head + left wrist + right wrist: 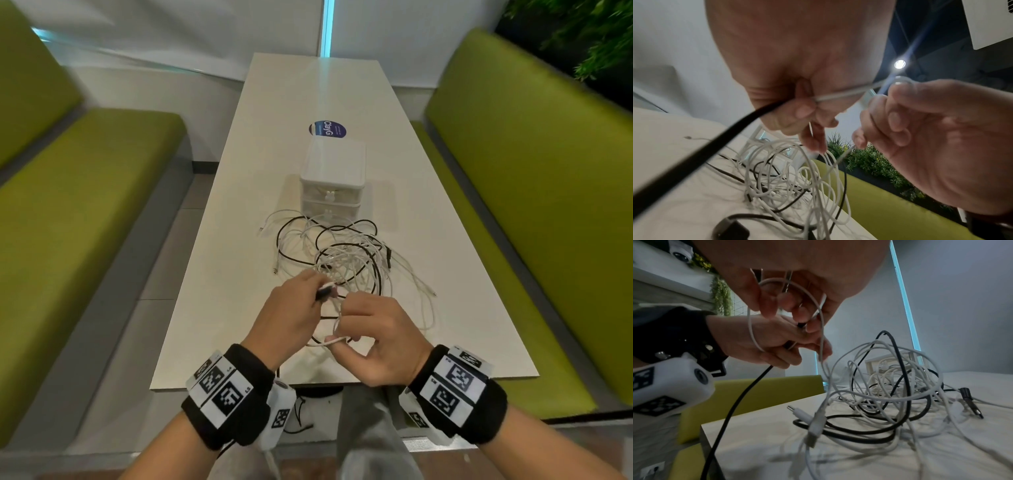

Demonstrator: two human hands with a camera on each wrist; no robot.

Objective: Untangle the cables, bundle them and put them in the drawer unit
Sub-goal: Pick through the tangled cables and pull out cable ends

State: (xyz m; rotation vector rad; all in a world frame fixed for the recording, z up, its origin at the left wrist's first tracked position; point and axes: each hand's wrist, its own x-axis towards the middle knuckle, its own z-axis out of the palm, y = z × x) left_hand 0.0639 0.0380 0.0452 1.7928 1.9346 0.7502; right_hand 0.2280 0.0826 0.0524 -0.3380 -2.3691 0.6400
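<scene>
Early days: the cables lie tangled on the surface before the closed drawer unit; left hand and right hand each grip pinched strands, nothing bundled yet

Drawer unit sitting mid-surface, round sticker just behind it; tangled cables heaped right in front of the unit, loose ends trailing off left and right; left hand and right hand up over the near end of the surface, side by side, just before the heap, strands running from both down into it; one cable dropping off the near edge; benches flanking, left bench and right bench.
</scene>
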